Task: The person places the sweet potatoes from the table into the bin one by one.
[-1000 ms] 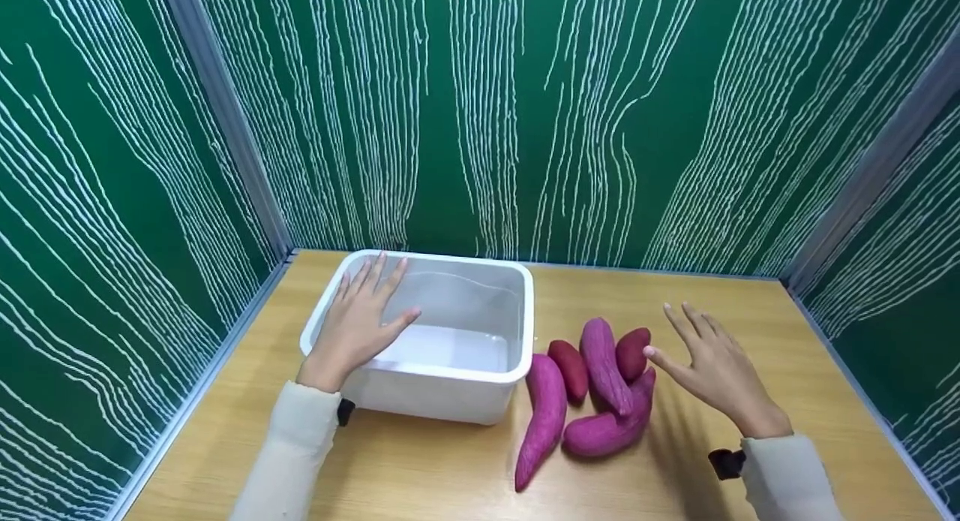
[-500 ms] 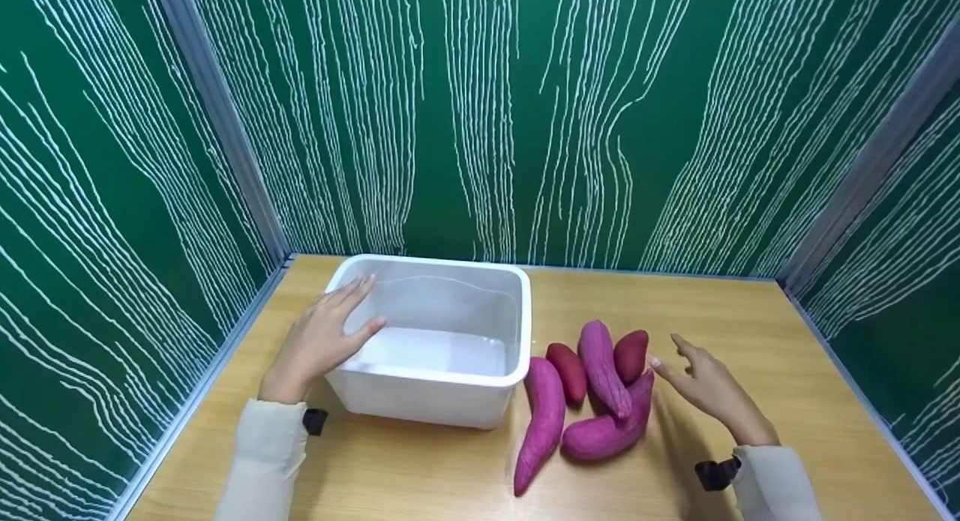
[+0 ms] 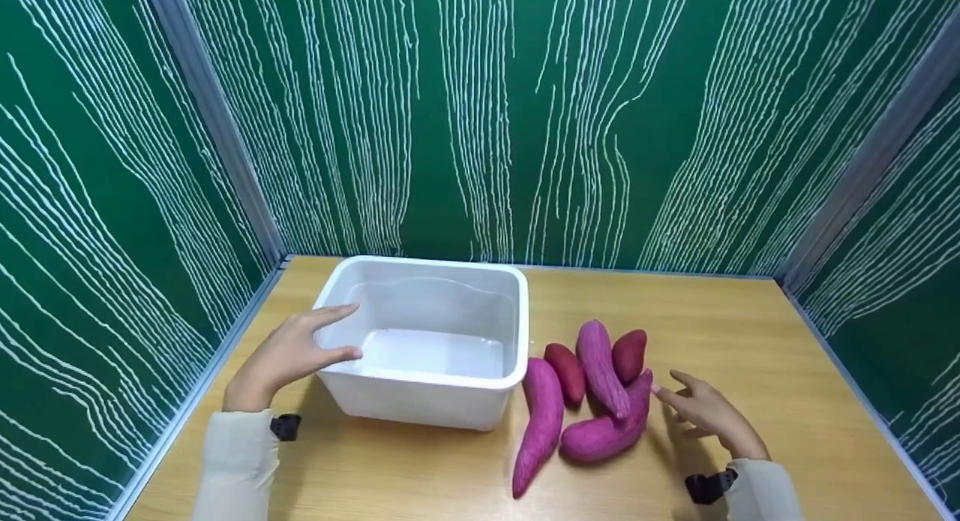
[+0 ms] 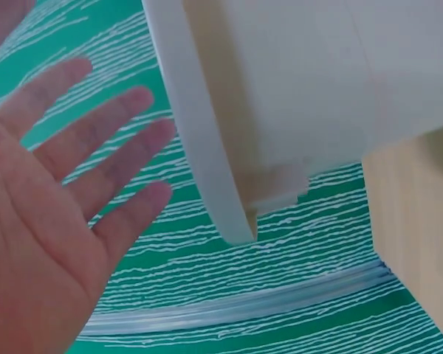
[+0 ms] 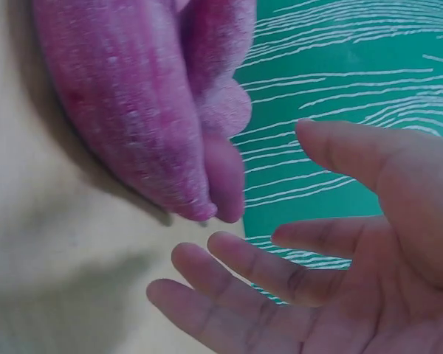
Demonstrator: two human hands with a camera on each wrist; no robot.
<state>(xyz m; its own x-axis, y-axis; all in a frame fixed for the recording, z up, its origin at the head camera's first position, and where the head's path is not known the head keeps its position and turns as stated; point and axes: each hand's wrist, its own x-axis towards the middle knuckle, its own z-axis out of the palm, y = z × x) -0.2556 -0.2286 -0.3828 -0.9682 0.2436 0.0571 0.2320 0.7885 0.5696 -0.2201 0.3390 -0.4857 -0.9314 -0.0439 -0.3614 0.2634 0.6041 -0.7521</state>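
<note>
A white plastic bin (image 3: pixel 420 401) stands on the table with nothing inside it. My left hand (image 3: pixel 289 352) hovers by its left rim, fingers and thumb spread; in the left wrist view, the fingers of the left hand (image 4: pixel 66 184) are apart and hold nothing. To the right of the bin lie purple sweet potatoes: a long one (image 3: pixel 541 423), an upright one (image 3: pixel 600 363) and a curved one (image 3: pixel 604 440) under it. Two smaller dark red ones (image 3: pixel 566 372) lie among them. My right hand (image 3: pixel 709 412), fingers loosely bent, is just right of the curved one, also seen as a sweet potato (image 5: pixel 125 103).
The wooden table (image 3: pixel 720 318) is enclosed by green walls (image 3: pixel 480 131) with wavy white lines. Grey metal posts (image 3: pixel 217 123) stand at the corners. Each wrist wears a small black camera, such as the left camera (image 3: pixel 285 427).
My left hand has moved left and toward me, from over the bin to its left rim. My right hand has lowered toward me beside the sweet potatoes. The bin and sweet potatoes stay put.
</note>
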